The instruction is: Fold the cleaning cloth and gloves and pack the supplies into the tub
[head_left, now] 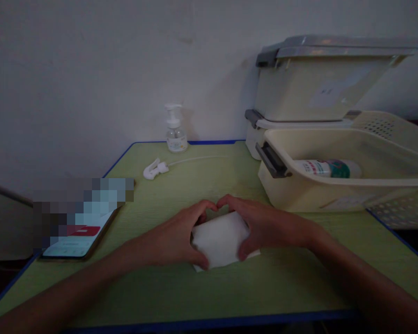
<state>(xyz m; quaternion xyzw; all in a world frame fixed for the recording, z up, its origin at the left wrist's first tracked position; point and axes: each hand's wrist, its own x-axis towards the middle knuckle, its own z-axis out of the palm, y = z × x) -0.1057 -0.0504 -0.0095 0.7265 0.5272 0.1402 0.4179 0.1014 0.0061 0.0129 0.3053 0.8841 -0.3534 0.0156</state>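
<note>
A white folded sheet [221,239], paper or cloth, I cannot tell which, lies at the front middle of the green table. My left hand [183,234] grips its left end, with the thumb on the near side and the fingers curled round the far side. At the right end my right hand [256,222] holds it the same way, its thumb pressed on the near edge. The index fingertips of both hands almost meet behind the sheet. Part of the sheet's far side is hidden by my fingers.
A phone [87,232] lies to the left, its screen partly blurred. Behind are a white pump head with a long tube [155,169] and a clear pump bottle [176,137]. An open cream bin [310,197] holding a white-and-green container [329,168] stands right, before a lidded box [306,88].
</note>
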